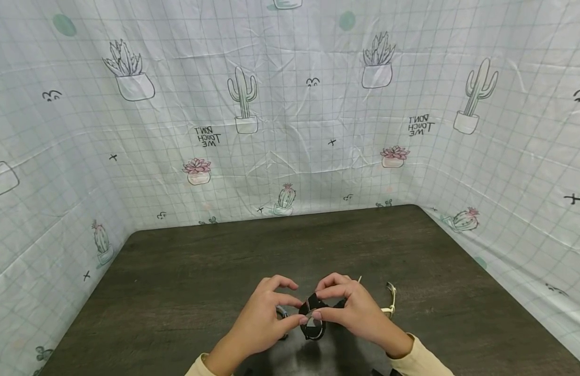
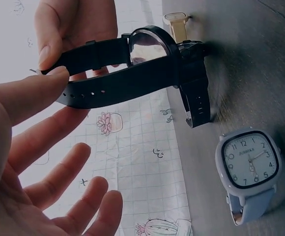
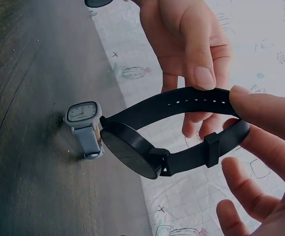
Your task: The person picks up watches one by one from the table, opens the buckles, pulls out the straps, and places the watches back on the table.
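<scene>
A black wristwatch (image 3: 132, 152) with a round case is held between both hands, its strap bent round into a loop. My left hand (image 1: 264, 316) pinches the strap half with the row of holes, thumb on its outside. With thumb and forefinger, my right hand (image 1: 358, 310) pinches the strap ends, beside the half carrying the keeper loop (image 3: 213, 150). The dial faces away in the left wrist view, where the shiny case back (image 2: 150, 46) shows. The buckle is mostly hidden by fingers.
On the dark table (image 1: 200, 271) lie a square white watch (image 2: 249, 160) with a pale blue strap, another black-strapped watch (image 2: 196, 93), and a cream-strapped watch (image 1: 390, 308) on the right. A patterned cloth (image 1: 290, 104) hangs around the back and sides.
</scene>
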Available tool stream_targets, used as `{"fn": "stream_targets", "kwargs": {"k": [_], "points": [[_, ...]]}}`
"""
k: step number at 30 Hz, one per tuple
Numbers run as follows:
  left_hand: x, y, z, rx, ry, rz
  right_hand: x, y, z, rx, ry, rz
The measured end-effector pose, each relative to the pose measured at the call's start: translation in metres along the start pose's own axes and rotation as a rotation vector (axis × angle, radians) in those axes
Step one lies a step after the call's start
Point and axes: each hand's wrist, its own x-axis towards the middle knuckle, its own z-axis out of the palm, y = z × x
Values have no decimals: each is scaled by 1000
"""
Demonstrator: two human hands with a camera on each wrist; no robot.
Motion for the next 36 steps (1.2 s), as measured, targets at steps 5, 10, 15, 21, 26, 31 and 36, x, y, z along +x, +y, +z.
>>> {"fn": "stream_targets", "kwargs": {"k": [5,10,15,21,26,31,36], "points": [[-1,-2,0,9,-1,-3,0,0,-2,36,7,6],[-3,-2,-1,32,1,-4,-1,2,-5,54,27,45],[-5,-3,-1,48,-5,-18,-1,1,-6,41,48,83],[-3,-4,0,79,-17,-24,-1,5,-5,-70,72,87],[0,-8,1,79,-42,-60,0,13,-5,-208,94,100],[2,-14,9,61,-89,-116,1,27,0,-287,56,143],[7,-20,17,94,-121,-166,3,38,5,-316,16,163]]}}
